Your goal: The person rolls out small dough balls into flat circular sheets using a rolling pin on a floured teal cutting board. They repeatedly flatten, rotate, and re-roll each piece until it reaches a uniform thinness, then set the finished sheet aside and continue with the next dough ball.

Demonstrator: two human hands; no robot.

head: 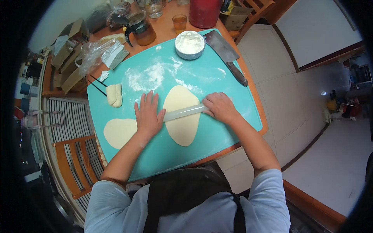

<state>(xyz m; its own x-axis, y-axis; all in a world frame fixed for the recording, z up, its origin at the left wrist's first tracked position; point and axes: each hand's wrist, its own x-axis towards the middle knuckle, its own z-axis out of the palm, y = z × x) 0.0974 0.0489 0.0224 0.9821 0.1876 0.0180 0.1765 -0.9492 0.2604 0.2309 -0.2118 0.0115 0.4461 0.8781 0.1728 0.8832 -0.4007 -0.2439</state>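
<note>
A translucent rolling pin (185,112) lies slantwise across a long oval sheet of dough (183,131) on the turquoise mat (163,163). My left hand (149,116) is flat with its fingers spread, thumb against the pin's left end; whether the pin runs on under the palm is hidden. Curled over the right end is my right hand (220,107). A second rolled dough sheet (119,132) lies at the left, partly behind my left wrist. Beyond it sits a folded lump of dough (114,95). White flour (147,78) is dusted over the far half of the mat.
At the mat's far edge stand a bowl of flour (190,45) and, right of it, a cleaver (225,52). Dark chopsticks (97,85) lie by the dough lump. Behind are a glass teapot (141,29), a glass of tea (179,24) and a red container (205,13).
</note>
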